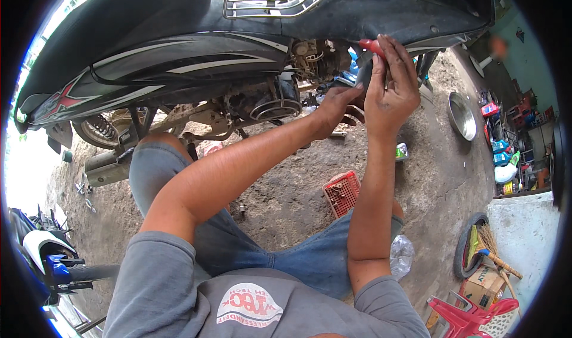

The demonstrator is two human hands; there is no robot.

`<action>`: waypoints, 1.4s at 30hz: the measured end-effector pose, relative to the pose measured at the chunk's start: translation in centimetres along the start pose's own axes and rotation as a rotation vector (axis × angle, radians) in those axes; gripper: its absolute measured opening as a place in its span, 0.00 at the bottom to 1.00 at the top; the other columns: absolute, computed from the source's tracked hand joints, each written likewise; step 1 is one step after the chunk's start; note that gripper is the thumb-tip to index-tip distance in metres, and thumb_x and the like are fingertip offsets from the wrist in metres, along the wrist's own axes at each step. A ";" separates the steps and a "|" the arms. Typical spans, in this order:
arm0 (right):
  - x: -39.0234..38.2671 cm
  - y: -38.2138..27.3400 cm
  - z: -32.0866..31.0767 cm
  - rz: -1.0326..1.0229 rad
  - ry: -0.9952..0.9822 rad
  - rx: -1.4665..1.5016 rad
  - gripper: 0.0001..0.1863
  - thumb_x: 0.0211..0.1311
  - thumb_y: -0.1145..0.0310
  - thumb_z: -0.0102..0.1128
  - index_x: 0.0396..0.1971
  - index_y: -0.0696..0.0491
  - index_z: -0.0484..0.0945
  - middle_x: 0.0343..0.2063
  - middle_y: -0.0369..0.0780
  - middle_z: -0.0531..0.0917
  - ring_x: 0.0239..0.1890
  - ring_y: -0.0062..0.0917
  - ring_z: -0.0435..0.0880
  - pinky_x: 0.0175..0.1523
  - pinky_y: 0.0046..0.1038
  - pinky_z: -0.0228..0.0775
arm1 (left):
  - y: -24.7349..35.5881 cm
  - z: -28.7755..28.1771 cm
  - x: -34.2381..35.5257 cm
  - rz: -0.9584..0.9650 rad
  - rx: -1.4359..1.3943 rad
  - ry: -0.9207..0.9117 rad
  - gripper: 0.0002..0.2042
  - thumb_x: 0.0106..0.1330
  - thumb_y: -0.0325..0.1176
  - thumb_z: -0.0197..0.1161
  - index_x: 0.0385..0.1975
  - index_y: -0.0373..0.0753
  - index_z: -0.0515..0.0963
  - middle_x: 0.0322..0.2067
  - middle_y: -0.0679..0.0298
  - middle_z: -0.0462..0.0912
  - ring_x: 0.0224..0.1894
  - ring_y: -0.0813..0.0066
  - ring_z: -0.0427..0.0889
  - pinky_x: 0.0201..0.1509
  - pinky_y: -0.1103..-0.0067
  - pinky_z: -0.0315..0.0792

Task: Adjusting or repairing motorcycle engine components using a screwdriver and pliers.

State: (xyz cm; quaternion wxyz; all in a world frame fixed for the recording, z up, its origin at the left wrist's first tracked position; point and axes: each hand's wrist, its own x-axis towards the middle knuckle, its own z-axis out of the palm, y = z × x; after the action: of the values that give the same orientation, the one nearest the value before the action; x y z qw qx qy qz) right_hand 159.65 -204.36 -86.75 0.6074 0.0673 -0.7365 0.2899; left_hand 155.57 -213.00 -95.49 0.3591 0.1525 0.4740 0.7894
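A black motor scooter [185, 58] with grey and white side stripes stands along the far side, its engine [307, 58] partly exposed. My right hand [390, 90] is raised at its lower bodywork and closed around a red-handled screwdriver [372, 47]. The tip points left toward the underside of the body, and its exact contact cannot be made out. Just left of it, my left hand [339, 108] is closed at the lower end of a dark plastic panel [364, 70], its thumb against the panel. The left fingers are partly hidden beneath.
A red basket [342, 194] with small parts sits on the dirt floor between my knees. A metal basin [462, 116] lies at right, near bottles [501, 153] and a cluttered shelf. A clear plastic bag [401, 256], cardboard box [482, 285] and red plastic chair [471, 320] are nearer.
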 end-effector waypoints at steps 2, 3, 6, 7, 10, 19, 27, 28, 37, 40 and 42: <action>-0.1 0.0 0.1 0.002 -0.001 0.001 0.15 0.66 0.78 0.65 0.50 0.51 0.88 0.49 0.41 0.88 0.52 0.31 0.88 0.55 0.31 0.82 | 0.1 -0.1 -0.1 -0.001 0.005 0.005 0.25 0.73 0.56 0.57 0.40 0.35 0.81 0.34 0.59 0.85 0.30 0.69 0.84 0.34 0.74 0.74; -0.1 0.0 0.2 0.002 -0.001 0.000 0.15 0.66 0.78 0.65 0.50 0.51 0.88 0.49 0.41 0.88 0.52 0.31 0.88 0.55 0.31 0.82 | 0.1 -0.1 -0.2 -0.001 0.003 0.005 0.25 0.73 0.56 0.57 0.40 0.35 0.81 0.35 0.59 0.85 0.30 0.69 0.84 0.34 0.74 0.73; 0.0 -0.1 0.2 -0.003 0.001 0.011 0.15 0.66 0.78 0.65 0.50 0.52 0.88 0.49 0.41 0.88 0.51 0.31 0.88 0.55 0.31 0.81 | 0.1 -0.1 -0.1 0.007 0.000 -0.001 0.25 0.73 0.56 0.57 0.40 0.35 0.81 0.35 0.59 0.85 0.30 0.69 0.84 0.34 0.74 0.73; 0.0 -0.1 0.2 -0.004 0.001 0.010 0.15 0.66 0.78 0.65 0.50 0.52 0.88 0.49 0.41 0.88 0.51 0.31 0.88 0.55 0.31 0.81 | 0.1 0.0 -0.1 0.015 -0.001 -0.005 0.25 0.73 0.56 0.57 0.40 0.35 0.81 0.35 0.59 0.85 0.31 0.69 0.84 0.34 0.74 0.73; -0.1 -0.1 0.1 -0.005 -0.001 -0.013 0.14 0.66 0.78 0.65 0.50 0.52 0.88 0.49 0.41 0.88 0.51 0.31 0.88 0.55 0.31 0.81 | 0.1 0.0 -0.1 0.004 0.002 0.000 0.25 0.73 0.56 0.57 0.39 0.35 0.81 0.35 0.60 0.85 0.31 0.69 0.84 0.34 0.74 0.73; -0.1 -0.1 0.2 -0.003 0.000 -0.002 0.14 0.66 0.78 0.66 0.50 0.52 0.88 0.49 0.41 0.88 0.51 0.31 0.88 0.54 0.31 0.81 | 0.2 0.0 -0.2 0.004 0.004 -0.010 0.25 0.74 0.56 0.56 0.40 0.35 0.81 0.35 0.60 0.85 0.31 0.69 0.84 0.35 0.75 0.73; -0.1 0.0 0.1 0.017 0.010 0.021 0.14 0.66 0.78 0.66 0.50 0.51 0.88 0.49 0.41 0.88 0.51 0.31 0.88 0.54 0.31 0.82 | 0.2 0.2 -0.5 -0.005 0.020 -0.009 0.26 0.74 0.57 0.56 0.40 0.35 0.82 0.35 0.61 0.85 0.30 0.70 0.84 0.35 0.75 0.73; -0.1 -0.1 0.1 0.017 0.010 0.020 0.14 0.66 0.78 0.66 0.50 0.51 0.88 0.49 0.41 0.88 0.51 0.31 0.88 0.54 0.31 0.82 | 0.1 0.3 -0.5 -0.010 0.019 -0.012 0.26 0.74 0.57 0.56 0.40 0.35 0.82 0.35 0.61 0.85 0.30 0.70 0.84 0.35 0.75 0.73; 0.5 -1.6 0.3 0.012 -0.013 0.017 0.14 0.64 0.82 0.65 0.47 0.55 0.88 0.48 0.42 0.88 0.51 0.33 0.88 0.56 0.32 0.79 | -0.2 -0.5 0.0 0.038 0.034 0.000 0.26 0.73 0.57 0.57 0.39 0.34 0.82 0.33 0.58 0.85 0.28 0.69 0.85 0.28 0.75 0.73; 0.5 -1.1 -0.3 -0.010 -0.036 -0.017 0.14 0.65 0.82 0.63 0.49 0.57 0.87 0.49 0.43 0.88 0.52 0.33 0.87 0.56 0.33 0.80 | 0.6 0.3 -0.2 0.030 0.071 -0.082 0.19 0.70 0.49 0.58 0.41 0.38 0.83 0.37 0.63 0.85 0.36 0.72 0.83 0.35 0.75 0.75; 0.4 -1.5 -0.1 0.013 -0.057 -0.040 0.15 0.66 0.82 0.62 0.51 0.56 0.86 0.50 0.43 0.87 0.53 0.33 0.87 0.57 0.34 0.80 | 0.7 0.1 0.3 0.058 0.046 -0.064 0.24 0.72 0.56 0.59 0.41 0.35 0.83 0.34 0.61 0.85 0.34 0.71 0.83 0.33 0.75 0.74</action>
State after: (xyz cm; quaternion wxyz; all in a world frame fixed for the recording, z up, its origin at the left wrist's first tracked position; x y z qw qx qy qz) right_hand 160.26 -205.45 -85.87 0.5856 0.0584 -0.7596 0.2770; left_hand 155.09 -212.92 -94.87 0.3473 0.1996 0.4757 0.7831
